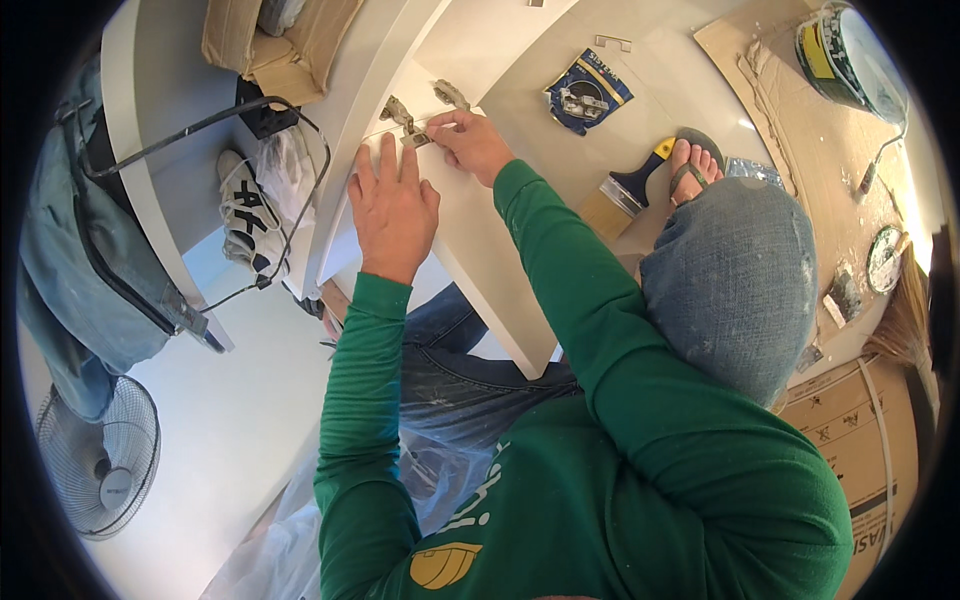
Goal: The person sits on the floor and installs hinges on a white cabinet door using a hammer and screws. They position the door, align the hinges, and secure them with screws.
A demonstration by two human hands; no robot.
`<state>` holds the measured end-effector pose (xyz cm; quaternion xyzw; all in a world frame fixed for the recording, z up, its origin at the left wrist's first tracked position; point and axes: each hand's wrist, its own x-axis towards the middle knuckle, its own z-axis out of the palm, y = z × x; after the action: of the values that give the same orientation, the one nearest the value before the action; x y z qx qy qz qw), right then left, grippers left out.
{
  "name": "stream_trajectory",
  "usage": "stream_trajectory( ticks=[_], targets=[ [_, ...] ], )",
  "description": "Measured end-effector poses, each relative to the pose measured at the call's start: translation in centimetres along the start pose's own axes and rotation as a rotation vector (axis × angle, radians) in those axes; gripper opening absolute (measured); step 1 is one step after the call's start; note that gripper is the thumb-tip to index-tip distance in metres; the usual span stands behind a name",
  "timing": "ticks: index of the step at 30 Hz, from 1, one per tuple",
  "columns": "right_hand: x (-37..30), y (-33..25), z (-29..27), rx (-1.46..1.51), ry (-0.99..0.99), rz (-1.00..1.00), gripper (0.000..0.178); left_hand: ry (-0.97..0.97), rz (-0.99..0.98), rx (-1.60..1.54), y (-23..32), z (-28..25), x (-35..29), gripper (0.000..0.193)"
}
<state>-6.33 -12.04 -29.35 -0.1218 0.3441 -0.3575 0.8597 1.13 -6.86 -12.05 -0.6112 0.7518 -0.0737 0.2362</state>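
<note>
Head view: the white cabinet is the largest thing near the hands, its upright board bending along the lens rim. Beside it a long white panel reaches back toward the person's lap; it looks stiff and fairly heavy, with a smooth face that could be slippery, so a flat palm or a grip on both long edges would suit it best. The left hand lies palm-down on the panel's far end, fingers straight and slightly apart. The right hand comes in from the other side, thumb and forefinger bent close together at a small metal hinge; I cannot tell whether they pinch it or only touch it. That hinge sits at the panel's far end, just ahead of the left fingertips. It should be light, hard and tough, best held by its flat sides, clear of its folding joint. Another hinge stands just beyond the right fingers.
</note>
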Motion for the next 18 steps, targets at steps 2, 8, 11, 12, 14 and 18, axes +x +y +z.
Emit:
stream_trajectory(
  ticks=[2,8,11,12,14,18],
  targets=[
    [0.2,0.1,0.0,-0.017,0.001,0.022,0.018,-0.003,0.023,0.018,-0.1,-0.1,0.0,0.054],
    [0.6,0.3,-0.1,-0.254,0.099,0.001,0.028,0.01,0.05,0.025,0.0,-0.2,0.5,0.053],
    [0.8,0.3,-0.6,-0.255,0.047,0.055,0.029,0.011,0.067,0.007,-0.1,-0.2,0.8,0.05],
    [0.8,0.4,-0.9,-0.204,0.002,0.095,0.028,0.024,0.064,-0.007,-0.1,-0.2,0.7,0.049],
    [1.1,0.3,-1.5,-0.147,-0.059,0.118,0.027,0.053,0.05,-0.038,-0.2,0.0,0.9,0.046],
    [0.6,0.9,-2.0,-0.067,-0.104,0.082,0.024,0.061,0.062,0.005,-0.2,0.4,0.5,0.048]
  ],
)
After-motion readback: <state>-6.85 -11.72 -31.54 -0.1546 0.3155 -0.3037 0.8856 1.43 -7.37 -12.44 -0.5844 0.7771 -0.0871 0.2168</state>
